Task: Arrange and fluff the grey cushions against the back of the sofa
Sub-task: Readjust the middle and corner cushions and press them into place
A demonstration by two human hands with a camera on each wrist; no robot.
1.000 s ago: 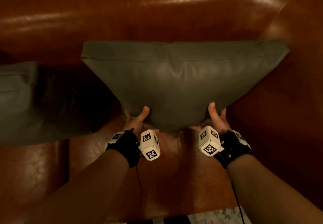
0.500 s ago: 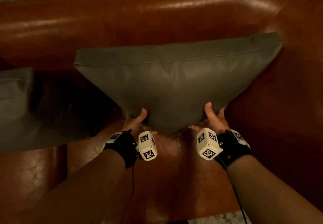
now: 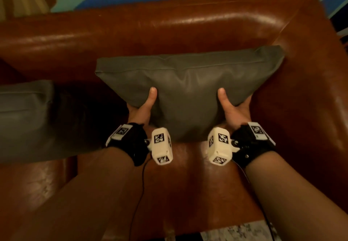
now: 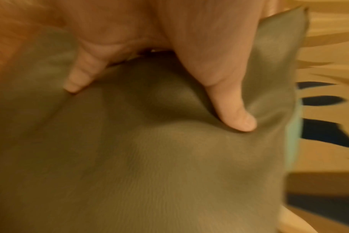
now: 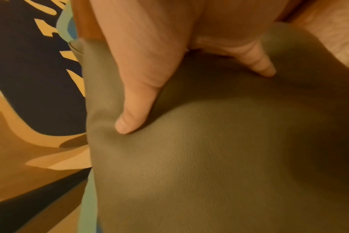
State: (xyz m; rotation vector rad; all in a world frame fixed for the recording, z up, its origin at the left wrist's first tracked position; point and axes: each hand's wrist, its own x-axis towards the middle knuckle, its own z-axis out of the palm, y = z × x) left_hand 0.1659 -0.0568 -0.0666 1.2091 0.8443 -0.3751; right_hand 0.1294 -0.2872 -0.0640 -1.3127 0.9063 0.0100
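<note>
Brown leather sofa (image 3: 169, 31), glossy back rail across the far side, arm rising at right, seat running near. Patterned rug beyond the back rail, blue and tan.

Grey cushion (image 3: 188, 82) at centre-right of the seat, stood on its lower edge, top seam close to the sofa back, right corner just beside the arm. Probably held upright to be plumped and squared against the back; contact with the backrest not clear from here.

Second grey cushion (image 3: 24, 116) at far left, well apart, slumped low on the seat, untouched. Likely next in line.

Left hand (image 3: 143, 109) on the lower left flank of the held cushion, thumb pressed into the front face, fingers (image 4: 78, 78) wrapped round the side. Right hand (image 3: 233, 109) mirrored on the lower right flank, thumb up the front, fingers (image 5: 259, 66) curled behind. Both thumbs denting the cover in the wrist views; a bulge raised between them, consistent with squeezing filling toward the middle.

Left wrist view blurred.

Black wrist straps, white marker cubes, thin cables trailing near.
</note>
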